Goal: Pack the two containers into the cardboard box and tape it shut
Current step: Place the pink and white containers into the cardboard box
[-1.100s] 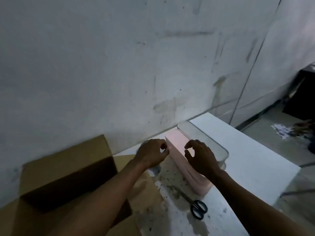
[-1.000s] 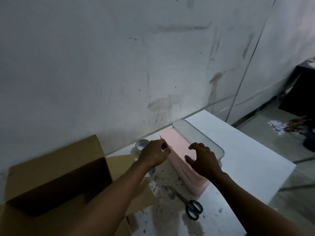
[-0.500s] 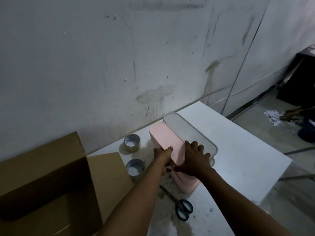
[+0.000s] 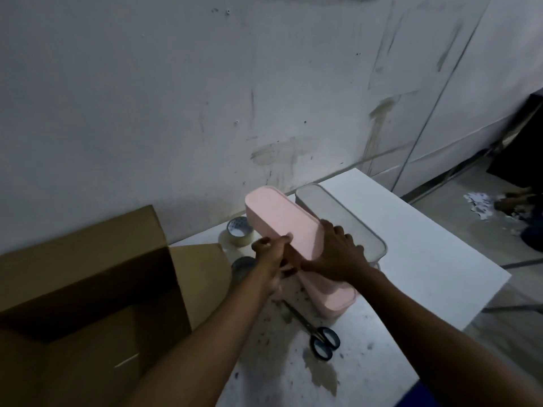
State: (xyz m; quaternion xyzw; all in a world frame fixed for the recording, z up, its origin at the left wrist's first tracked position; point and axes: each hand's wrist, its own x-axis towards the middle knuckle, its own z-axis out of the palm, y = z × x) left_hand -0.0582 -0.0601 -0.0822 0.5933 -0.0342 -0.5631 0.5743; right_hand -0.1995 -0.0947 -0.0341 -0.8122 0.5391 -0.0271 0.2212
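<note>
A long pink container (image 4: 279, 220) lies on the white table (image 4: 426, 245), beside a grey container (image 4: 340, 218) of like shape to its right. My left hand (image 4: 271, 254) grips the pink container's left side, thumb on its top. My right hand (image 4: 338, 257) holds its right side, fingers down between the two containers. The pink container's far end is raised above its near end (image 4: 338, 301); whether the lid has parted from the base I cannot tell. The open cardboard box (image 4: 88, 289) stands at the left, flaps up.
Two tape rolls sit near the wall, one (image 4: 239, 232) behind my left hand and one (image 4: 244, 265) partly hidden by my wrist. Black-handled scissors (image 4: 320, 339) lie in front of the pink container. The table's right edge drops to a littered floor.
Both hands came down from above the pink container onto its sides and took hold. Its far end has risen since half a second ago. The view swung right, showing the tape rolls.
</note>
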